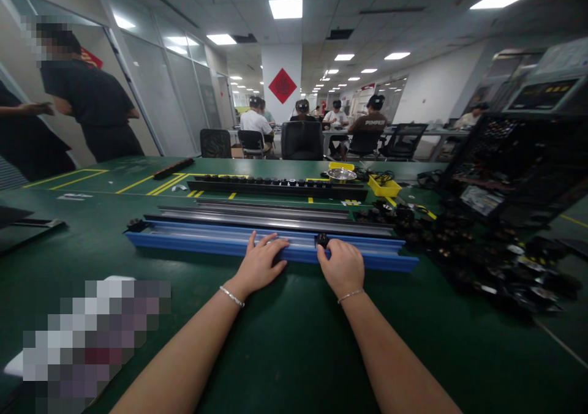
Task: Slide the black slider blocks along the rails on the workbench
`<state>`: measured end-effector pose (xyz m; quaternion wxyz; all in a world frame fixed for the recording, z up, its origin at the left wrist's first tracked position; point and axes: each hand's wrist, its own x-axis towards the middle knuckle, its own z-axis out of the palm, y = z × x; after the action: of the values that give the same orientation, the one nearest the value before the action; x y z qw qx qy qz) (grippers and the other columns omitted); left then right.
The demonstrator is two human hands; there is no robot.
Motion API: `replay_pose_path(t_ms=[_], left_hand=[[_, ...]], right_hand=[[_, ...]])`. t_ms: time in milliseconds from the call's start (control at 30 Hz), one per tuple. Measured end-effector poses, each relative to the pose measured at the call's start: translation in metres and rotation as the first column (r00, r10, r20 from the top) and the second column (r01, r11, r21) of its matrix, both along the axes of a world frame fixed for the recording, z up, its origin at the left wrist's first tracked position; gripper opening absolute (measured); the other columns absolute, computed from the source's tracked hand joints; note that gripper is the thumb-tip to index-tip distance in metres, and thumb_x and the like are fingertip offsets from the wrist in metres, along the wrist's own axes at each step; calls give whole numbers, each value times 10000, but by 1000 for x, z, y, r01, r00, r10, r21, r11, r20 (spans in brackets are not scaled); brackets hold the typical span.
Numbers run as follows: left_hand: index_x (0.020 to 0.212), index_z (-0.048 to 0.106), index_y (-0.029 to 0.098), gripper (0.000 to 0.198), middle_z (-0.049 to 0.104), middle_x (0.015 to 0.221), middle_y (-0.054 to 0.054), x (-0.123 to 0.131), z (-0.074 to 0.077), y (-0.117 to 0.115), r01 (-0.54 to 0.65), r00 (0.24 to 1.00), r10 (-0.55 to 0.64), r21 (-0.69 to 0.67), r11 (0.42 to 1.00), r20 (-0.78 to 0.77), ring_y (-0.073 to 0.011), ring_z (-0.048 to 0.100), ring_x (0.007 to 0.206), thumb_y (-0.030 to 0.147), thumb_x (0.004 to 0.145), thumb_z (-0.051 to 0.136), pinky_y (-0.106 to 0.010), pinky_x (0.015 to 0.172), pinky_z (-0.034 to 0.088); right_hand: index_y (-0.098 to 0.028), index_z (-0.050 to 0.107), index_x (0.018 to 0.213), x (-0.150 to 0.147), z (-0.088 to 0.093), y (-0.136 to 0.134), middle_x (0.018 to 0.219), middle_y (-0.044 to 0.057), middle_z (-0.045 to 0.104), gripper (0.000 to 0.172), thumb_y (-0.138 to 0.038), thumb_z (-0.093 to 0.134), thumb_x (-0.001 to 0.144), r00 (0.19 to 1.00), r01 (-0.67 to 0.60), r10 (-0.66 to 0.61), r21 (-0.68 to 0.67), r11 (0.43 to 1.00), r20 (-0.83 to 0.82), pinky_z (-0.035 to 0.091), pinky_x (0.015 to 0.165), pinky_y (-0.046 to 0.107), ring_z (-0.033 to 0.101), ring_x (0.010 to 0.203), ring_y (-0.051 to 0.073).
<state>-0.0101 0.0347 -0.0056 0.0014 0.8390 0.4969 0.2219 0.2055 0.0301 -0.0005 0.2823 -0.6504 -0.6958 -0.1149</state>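
A long blue channel rail [184,243] lies crosswise on the green table in front of me. My left hand [261,261] rests on its middle with fingers spread. Farther right, my right hand [342,265] is closed on a small black part [323,240], held at the rail's channel; its exact kind is too small to make out. Another small black piece [135,224] sits at the rail's left end. Just behind run dark rails with a shiny strip [275,222].
Beyond stands a black rail [275,187] topped with several black parts. A yellow bin [384,186] and a metal dish [342,173] are at the back. Black parts [500,255] heap up on the right, beside a dark rack [514,169]. Other people sit or stand farther off.
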Motion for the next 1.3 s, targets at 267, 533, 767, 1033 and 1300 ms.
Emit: replay_pose_path(t_ms=[267,533,767,1033,1300], left_hand=[[1217,456,329,407,553,1294,19,0,-2,1,1,1000,-1,13,1000,-10,-222,366,1294,340,815,519,-566,1101,-13],[1211,461,336,390,558,1287,23,0,-1,1,-1,1000,1,13,1000,-10,-224,364,1297,352,824,504,-580,1097,7],[1216,466,331,395,559,1287,12,1,-1,1,-6,1000,7,7,1000,-9,-226,370,1293,347,823,503,-578,1099,0],[1217,466,331,400,561,1285,11,1,-1,0,-5,1000,5,13,1000,-5,-223,382,1285,348,820,503,-572,1100,4],[1221,469,341,412,567,1277,14,0,-3,2,-1,1000,1,14,1000,-1,-224,387,1282,331,811,511,-575,1100,7]], right_hand=[[-191,560,679,0,-5,7,733,33,632,277,-407,484,835,997,70,-70,31,997,-14,290,691,303,538,730,175],[-190,560,637,9,-8,11,717,36,640,280,-407,521,810,988,138,-134,45,989,-76,286,682,299,537,724,173],[-176,600,802,10,-7,12,746,46,651,253,-420,539,785,977,185,-179,46,982,-114,302,698,297,550,741,185],[-176,622,994,8,-8,11,886,67,678,298,-377,492,816,982,165,-159,54,985,-106,312,739,305,563,805,195],[-170,627,964,11,-9,12,875,66,678,269,-344,496,806,974,196,-186,65,978,-132,316,728,298,560,791,187]])
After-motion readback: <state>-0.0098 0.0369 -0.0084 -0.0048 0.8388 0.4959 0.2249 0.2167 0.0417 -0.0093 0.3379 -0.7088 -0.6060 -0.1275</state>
